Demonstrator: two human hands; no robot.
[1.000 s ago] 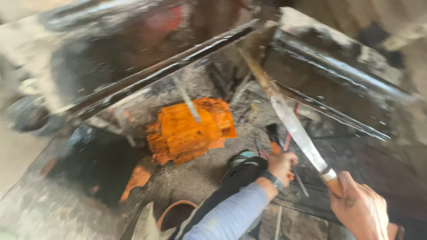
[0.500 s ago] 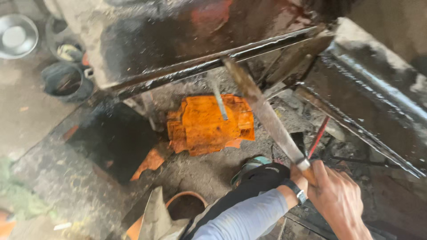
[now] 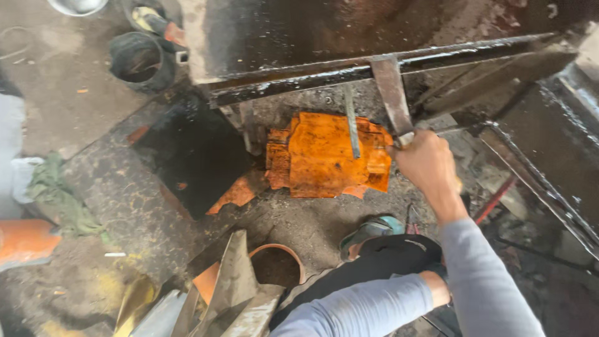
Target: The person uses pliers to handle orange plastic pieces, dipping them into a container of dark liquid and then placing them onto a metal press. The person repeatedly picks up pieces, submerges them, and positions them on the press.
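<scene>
Blade (image 3: pixel 392 93) rises from right hand (image 3: pixel 425 165) grip, above orange block (image 3: pixel 324 156).

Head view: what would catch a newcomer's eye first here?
The bright orange block on the dirty ground at the centre stands out most. Just right of it, the right hand grips a flat metal blade that reaches up to the dark, greasy metal frame across the top.

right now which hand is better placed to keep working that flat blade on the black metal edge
Right. The right hand already grips the flat blade against the black metal edge; the left hand is hidden near the knee.
</scene>
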